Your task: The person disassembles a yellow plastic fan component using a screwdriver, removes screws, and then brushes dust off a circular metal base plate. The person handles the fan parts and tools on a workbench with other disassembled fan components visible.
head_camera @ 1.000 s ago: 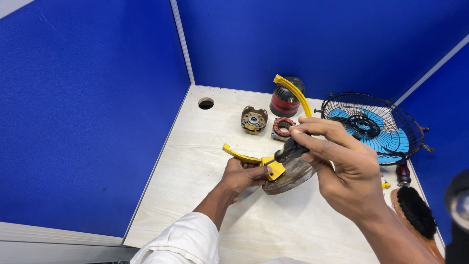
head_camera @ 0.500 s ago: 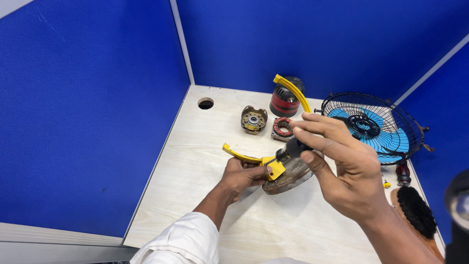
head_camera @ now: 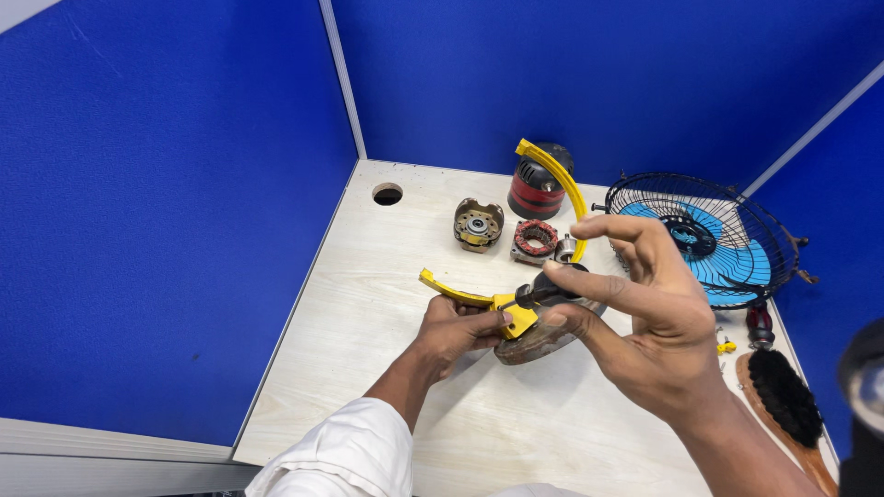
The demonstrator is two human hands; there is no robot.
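I see my left hand closed around the yellow bracket of a fan base, gripping it near its hinge block, low over the middle of the counter. The bracket is a curved yoke: one arm runs out to the left, almost level, and ends just above my left hand; the other sweeps up and away toward the far wall, arching over the parts behind. Its long axis runs from near-left to far-right. Under it sits the round, worn base, tilted with its edge on the counter.

My right hand pinches a dark screwdriver handle between thumb and forefinger, the other fingers spread wide; the tool points left into the hinge block.

Behind lie a motor housing, a wound stator and a red-and-black motor cover. To the right stand a caged blue fan and a brush.
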